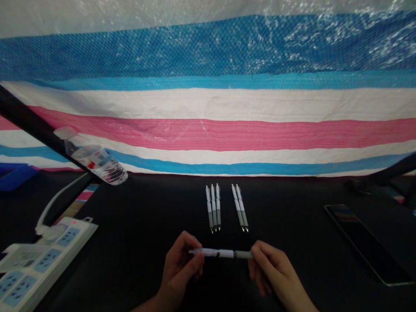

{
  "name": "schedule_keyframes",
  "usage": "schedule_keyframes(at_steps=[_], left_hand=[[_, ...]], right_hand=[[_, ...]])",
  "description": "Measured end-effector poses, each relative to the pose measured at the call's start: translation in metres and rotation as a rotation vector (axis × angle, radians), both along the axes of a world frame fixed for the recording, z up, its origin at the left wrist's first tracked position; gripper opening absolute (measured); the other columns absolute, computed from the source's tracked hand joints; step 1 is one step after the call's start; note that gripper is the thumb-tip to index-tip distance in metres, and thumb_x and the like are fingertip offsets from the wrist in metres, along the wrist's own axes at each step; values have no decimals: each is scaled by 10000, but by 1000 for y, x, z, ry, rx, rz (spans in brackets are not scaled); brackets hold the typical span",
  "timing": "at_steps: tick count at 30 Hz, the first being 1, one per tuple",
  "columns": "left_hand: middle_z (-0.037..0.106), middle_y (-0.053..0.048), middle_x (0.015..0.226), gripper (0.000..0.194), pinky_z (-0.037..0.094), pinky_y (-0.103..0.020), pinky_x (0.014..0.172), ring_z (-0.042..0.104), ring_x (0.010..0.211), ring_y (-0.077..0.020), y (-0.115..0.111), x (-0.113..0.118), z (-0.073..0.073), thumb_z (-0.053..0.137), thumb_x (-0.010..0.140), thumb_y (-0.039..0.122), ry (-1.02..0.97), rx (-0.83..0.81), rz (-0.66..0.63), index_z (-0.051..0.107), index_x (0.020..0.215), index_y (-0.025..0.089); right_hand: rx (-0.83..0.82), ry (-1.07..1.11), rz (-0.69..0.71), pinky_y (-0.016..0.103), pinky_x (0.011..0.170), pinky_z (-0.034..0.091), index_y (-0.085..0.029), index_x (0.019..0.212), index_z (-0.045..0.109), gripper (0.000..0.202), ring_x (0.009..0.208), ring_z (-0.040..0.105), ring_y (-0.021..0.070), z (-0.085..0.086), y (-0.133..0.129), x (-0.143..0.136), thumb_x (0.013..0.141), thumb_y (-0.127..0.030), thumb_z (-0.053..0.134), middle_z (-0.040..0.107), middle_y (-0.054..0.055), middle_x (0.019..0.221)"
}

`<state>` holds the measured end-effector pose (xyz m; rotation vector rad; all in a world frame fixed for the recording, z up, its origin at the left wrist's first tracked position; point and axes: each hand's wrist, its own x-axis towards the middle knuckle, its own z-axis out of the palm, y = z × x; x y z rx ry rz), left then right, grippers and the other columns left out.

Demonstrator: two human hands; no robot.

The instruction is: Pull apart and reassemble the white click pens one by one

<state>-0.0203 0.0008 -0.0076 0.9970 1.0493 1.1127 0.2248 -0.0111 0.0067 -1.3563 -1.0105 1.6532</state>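
Note:
A white and grey pen (225, 253) lies sideways between my two hands, above the black table (146, 216). My left hand (184, 262) pinches its clear, clicker end, and my right hand (268, 266) pinches the grey grip end, hiding the tip. Beyond them, a group of three similar pens (213, 208) rests side by side on the table, tips toward me. Just right of that group lie two more pens (239, 208), close together and pointing the same way.
At the left are a white power strip (48, 260) with a plugged-in cable, a tilted clear bottle (100, 164) and a blue tray (16, 175). A black phone (367, 245) lies at the right. Striped sheeting (208, 134) hangs behind the table.

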Motion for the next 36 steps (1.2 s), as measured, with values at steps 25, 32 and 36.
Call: schedule_keyframes(at_steps=[25,32,36], left_hand=[[557,39,614,317,390,-178,444,492,490,-91,14,-2,11,808,814,441,-130,11,175,649,806,167],[628,15,672,324,444,-191,481,555,528,-104,9,0,5,751,887,474,-51,-13,-25,610,891,182],[623,12,713,314,433,-186,475,552,525,-93,8,1,2,706,928,467,-82,19,-105,563,884,191]], right_hand=[[119,289,-326,218,490,419,-201,864,656,275,504,552,116,-4,-11,14,870,-433,804,639,-23,615],[183,90,-49,239,530,510,-203,964,632,280,646,658,165,-3,-12,6,953,-473,704,731,50,802],[217,-95,28,239,528,531,-204,1019,647,352,635,647,157,-5,-12,2,977,-552,627,745,69,868]])
